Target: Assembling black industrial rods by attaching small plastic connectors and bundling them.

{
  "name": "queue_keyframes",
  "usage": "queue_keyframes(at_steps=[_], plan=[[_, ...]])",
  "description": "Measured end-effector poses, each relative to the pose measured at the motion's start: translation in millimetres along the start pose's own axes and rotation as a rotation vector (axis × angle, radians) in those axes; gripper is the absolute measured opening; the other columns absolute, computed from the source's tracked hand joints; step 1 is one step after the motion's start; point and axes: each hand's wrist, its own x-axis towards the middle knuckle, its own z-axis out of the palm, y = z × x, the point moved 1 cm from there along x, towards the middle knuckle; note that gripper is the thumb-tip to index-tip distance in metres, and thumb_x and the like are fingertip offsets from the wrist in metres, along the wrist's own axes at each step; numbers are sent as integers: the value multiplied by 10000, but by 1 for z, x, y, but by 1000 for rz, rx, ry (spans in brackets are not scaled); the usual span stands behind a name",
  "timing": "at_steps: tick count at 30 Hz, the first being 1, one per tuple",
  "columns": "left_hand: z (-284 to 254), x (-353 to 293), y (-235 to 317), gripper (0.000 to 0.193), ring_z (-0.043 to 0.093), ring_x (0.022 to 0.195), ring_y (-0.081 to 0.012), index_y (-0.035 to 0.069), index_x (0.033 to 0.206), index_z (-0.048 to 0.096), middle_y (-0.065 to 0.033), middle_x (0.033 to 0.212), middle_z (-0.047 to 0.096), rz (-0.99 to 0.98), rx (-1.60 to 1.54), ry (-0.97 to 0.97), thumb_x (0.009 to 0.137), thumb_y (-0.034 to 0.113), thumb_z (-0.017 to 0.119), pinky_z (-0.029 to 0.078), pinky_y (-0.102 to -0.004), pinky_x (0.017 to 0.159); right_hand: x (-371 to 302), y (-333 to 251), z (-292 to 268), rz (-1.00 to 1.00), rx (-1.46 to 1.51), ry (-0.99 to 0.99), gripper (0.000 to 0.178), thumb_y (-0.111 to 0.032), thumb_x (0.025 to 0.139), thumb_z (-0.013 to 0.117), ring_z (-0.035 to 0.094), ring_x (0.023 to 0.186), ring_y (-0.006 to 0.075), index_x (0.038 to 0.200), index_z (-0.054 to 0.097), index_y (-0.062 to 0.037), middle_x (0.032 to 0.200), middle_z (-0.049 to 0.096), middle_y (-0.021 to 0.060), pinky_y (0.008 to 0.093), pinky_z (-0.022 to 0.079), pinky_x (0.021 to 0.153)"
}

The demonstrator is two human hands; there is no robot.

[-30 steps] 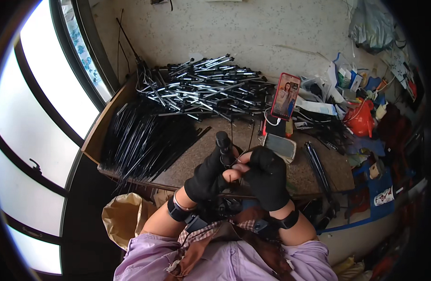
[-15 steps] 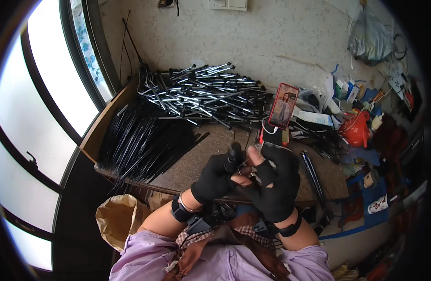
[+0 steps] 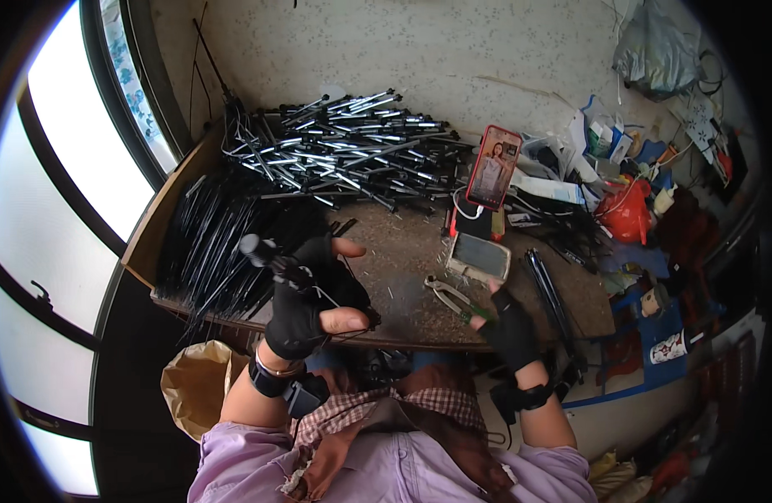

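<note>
My left hand [image 3: 306,298], in a black fingerless glove, is closed round a black rod-like part with a round grey-black cap [image 3: 255,246]. Thin dark strands run from it past my thumb, and its exact kind is not clear. My right hand [image 3: 513,331], gloved alike, is at the table's front edge with thumb and forefinger apart. Its thumb meets the green handles of a pair of pincers [image 3: 446,293] lying on the tabletop, jaws pointing away to the left. Past my right fingertips lies a shallow rectangular tray [image 3: 480,257] with a grey surface.
Silvery rods with black ends [image 3: 352,151] are heaped at the back, thin black rods [image 3: 210,243] at the left. A red-cased phone [image 3: 493,168] stands propped behind the tray. Long black rods [image 3: 552,298], a red bag [image 3: 625,214] and clutter occupy the right. A paper bag [image 3: 197,386] stands lower left.
My hands were together over the middle of the table and have parted. The left moved left with the rod-like part; the right moved down to the pincers. Pincers and tray have come into sight.
</note>
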Motion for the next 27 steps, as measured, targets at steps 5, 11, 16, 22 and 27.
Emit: queue_keyframes(at_steps=[5, 11, 16, 22, 27], plan=[[-11, 14, -15, 602, 537, 671, -90, -7, 1140, 513, 2, 707, 561, -125, -103, -69, 667, 252, 781, 407, -203, 609, -37, 26, 50, -75, -346, -80, 457, -99, 722, 634, 539, 928, 330, 1158, 521, -24, 983, 571, 187, 355, 424, 818], [-2, 15, -12, 868, 563, 660, -98, -37, 1146, 510, -35, 697, 597, -236, 168, -52, 541, 509, 811, 421, -212, 611, -24, -29, 34, 415, 1052, -399, 359, -165, 783, 630, 543, 894, 290, 1090, 498, -33, 931, 570, 121, 345, 420, 835], [-18, 17, -11, 951, 591, 798, -139, -34, 1165, 502, -68, 824, 627, -101, 355, -37, 487, 560, 804, 443, -250, 737, -5, -111, -48, -190, 400, -94, 235, -171, 701, 687, 516, 901, 276, 857, 563, -47, 959, 550, 122, 371, 426, 799], [-15, 13, -11, 977, 547, 1015, -189, -39, 1182, 491, -107, 1069, 588, -35, 452, 138, 464, 532, 827, 400, -307, 896, -6, -121, -64, -580, -324, 212, 224, -213, 649, 724, 486, 983, 330, 726, 575, -65, 1014, 537, 94, 451, 404, 849], [-10, 13, -12, 952, 527, 1033, -181, -26, 1173, 506, -89, 1076, 583, -31, 577, 172, 461, 511, 837, 389, -313, 907, -8, -116, -65, -542, -381, 214, 235, -291, 682, 697, 445, 1037, 327, 714, 605, -77, 1011, 550, 66, 504, 311, 907]])
